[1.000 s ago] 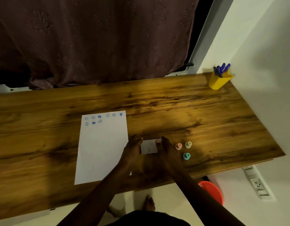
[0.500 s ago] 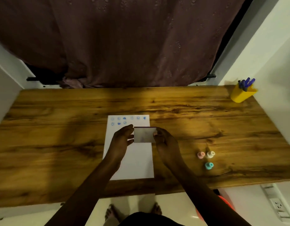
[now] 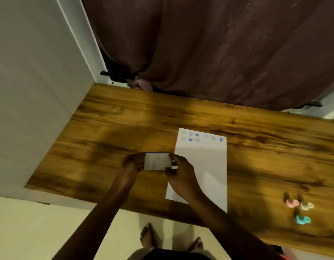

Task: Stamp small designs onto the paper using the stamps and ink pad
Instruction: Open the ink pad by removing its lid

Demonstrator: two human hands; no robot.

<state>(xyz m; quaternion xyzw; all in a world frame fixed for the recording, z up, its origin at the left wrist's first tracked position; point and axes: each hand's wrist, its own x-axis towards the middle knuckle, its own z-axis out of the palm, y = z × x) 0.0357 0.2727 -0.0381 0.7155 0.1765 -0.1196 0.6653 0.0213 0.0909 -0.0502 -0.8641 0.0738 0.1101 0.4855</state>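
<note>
Both hands pinch the ink pad, left hand (image 3: 133,163) and right hand (image 3: 181,173) on its short ends, long axis crosswise; paper (image 3: 202,166) just right, three stamps (image 3: 298,209) far right, nearer the right hand.

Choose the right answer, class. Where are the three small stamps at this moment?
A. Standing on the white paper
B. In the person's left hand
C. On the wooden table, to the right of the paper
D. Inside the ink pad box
C. The three small stamps sit on the wooden table, to the right of the white paper, while both hands hold the ink pad.
</note>
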